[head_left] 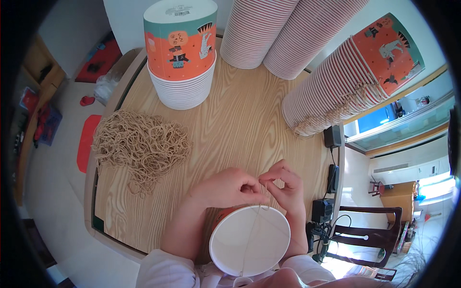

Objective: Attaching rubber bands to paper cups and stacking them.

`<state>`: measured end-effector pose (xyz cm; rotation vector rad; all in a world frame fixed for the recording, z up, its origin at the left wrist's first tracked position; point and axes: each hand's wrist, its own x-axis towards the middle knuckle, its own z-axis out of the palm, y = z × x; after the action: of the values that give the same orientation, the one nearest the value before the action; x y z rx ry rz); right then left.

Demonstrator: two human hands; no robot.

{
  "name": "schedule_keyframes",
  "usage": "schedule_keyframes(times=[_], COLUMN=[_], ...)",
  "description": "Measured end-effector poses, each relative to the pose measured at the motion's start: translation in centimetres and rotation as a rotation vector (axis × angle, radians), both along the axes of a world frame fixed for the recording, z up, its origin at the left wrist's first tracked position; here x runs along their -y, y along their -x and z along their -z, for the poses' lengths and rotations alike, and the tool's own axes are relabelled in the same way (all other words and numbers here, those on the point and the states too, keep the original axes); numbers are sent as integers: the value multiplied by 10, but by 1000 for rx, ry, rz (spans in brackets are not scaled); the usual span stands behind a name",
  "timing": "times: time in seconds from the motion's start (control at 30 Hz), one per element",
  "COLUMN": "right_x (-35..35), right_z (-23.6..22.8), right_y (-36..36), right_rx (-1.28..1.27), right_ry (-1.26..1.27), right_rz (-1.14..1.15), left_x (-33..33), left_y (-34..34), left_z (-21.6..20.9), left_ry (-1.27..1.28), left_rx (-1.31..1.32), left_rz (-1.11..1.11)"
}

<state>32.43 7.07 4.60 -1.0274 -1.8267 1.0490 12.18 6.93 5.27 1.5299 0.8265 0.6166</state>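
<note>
A paper bucket [240, 242] leans toward me at the table's near edge, its white inside facing up and an orange patch of its outside showing at the left. Thin tan string [254, 235] runs across its mouth, and a small loop or knot of it sits at the far rim. Just beyond that rim, my left hand [235, 187] is closed in a pinch on the string. Close beside it my right hand [286, 187] pinches too, thumb and forefinger together; the strand between its fingertips is too fine to see clearly.
A tangled heap of tan string [144, 146] lies at the left. Behind it stands a stack of upturned orange buckets [182, 57]. Tall bucket stacks [259, 31] stand at the back; another stack [331, 86] at the right carries string strands. Black adapters and cables [322, 211] line the right edge.
</note>
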Motion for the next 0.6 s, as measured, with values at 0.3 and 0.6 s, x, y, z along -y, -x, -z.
schedule_keyframes(times=[0.3,0.6], right_x=[-6,-3], right_z=[-25,-28], right_y=[-19,-7], right_rx=[-25,157], right_ry=[264,465], right_rz=[-206,-264], left_x=[13,25], left_y=[-3,-7], left_z=[-18,-28], left_ry=[-60,-250], left_rx=[-96,-397], left_rz=[-92,-259])
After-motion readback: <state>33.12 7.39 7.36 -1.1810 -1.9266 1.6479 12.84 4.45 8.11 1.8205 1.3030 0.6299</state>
